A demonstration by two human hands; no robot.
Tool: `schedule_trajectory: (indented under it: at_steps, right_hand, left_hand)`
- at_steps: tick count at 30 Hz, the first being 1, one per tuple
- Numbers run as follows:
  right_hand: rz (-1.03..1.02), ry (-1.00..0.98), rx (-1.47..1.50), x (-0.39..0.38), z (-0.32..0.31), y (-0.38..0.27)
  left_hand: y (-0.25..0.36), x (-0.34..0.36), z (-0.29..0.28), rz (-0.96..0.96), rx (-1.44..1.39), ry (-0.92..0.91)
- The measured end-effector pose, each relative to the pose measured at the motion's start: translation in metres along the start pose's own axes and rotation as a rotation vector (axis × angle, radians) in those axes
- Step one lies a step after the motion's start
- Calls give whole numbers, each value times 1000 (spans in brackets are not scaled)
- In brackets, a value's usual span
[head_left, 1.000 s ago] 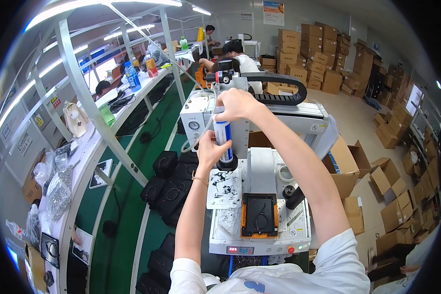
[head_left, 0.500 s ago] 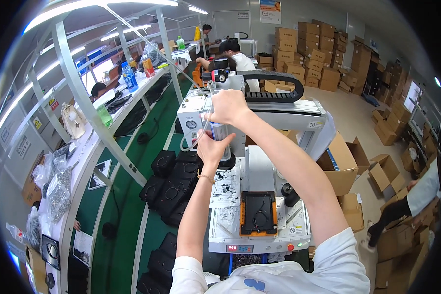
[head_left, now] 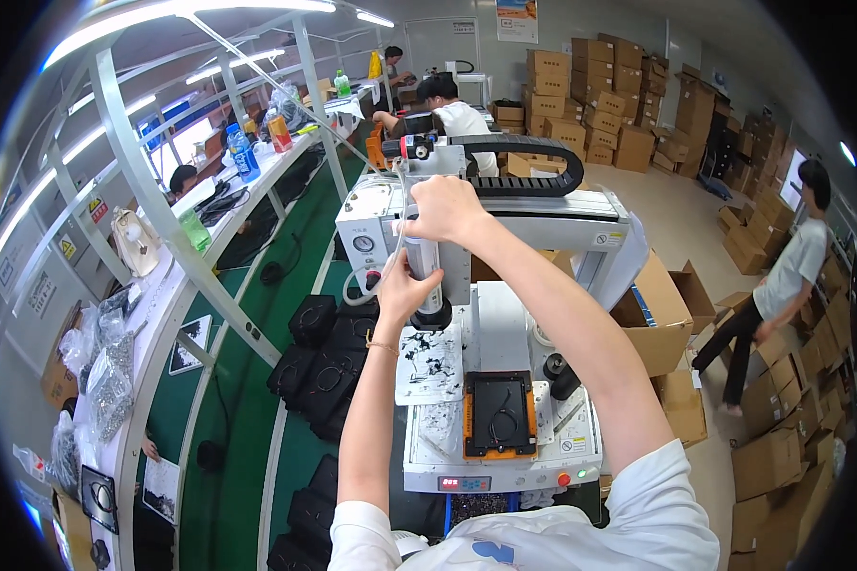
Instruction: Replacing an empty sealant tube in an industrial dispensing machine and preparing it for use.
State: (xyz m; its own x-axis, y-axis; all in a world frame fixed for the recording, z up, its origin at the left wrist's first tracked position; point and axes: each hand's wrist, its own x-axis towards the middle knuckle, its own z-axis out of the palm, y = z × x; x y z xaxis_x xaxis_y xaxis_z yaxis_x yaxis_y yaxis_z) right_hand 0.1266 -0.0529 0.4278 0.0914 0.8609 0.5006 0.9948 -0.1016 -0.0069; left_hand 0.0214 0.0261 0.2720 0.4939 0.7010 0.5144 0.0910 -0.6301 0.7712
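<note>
My right hand (head_left: 442, 206) is closed around the top of a white cylindrical cartridge (head_left: 425, 253) on the dispensing machine (head_left: 419, 476). Just below it, my left hand (head_left: 406, 284) grips the cartridge's body with the thumb across its front. A clear hose (head_left: 355, 298) loops beside my left hand, near a small pressure gauge (head_left: 363, 244). Under the cartridge's black base lies a white plate (head_left: 428, 366) smeared with black. Lower right of that, an orange fixture (head_left: 529, 419) holds a black rectangular part (head_left: 500, 409) with a coiled cable.
Black cases (head_left: 309, 371) lie on a green belt at left, beside a bench (head_left: 162, 305) with bags and bottles. Cartons (head_left: 548, 86) are stacked at back and right. A co-worker (head_left: 776, 276) walks at the right; another (head_left: 457, 119) sits behind the machine.
A co-worker has moved into fuller view on the right, walking among the cartons. Both my hands stay on the cartridge, with small shifts in position. The view has shifted slightly.
</note>
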Motion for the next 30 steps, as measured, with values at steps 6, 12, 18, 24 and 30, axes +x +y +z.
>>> schedule_trajectory:
  at_steps: [6,12,18,24,30]
  right_hand:
    - [97,-27,-59,-6,2,-2]
    - [7,37,5,0,9,-13]
    - [242,-66,-49,-2,2,-19]
    - [-162,-45,103,1,5,7]
    - [223,44,25,-1,20,-11]
  left_hand:
    - [38,-15,19,-106,391,229]
    - [-10,-1,-9,14,141,-15]
    - [33,-14,17,-112,362,203]
    - [-6,12,-14,-115,-84,-276]
    - [49,-14,26,-102,404,322]
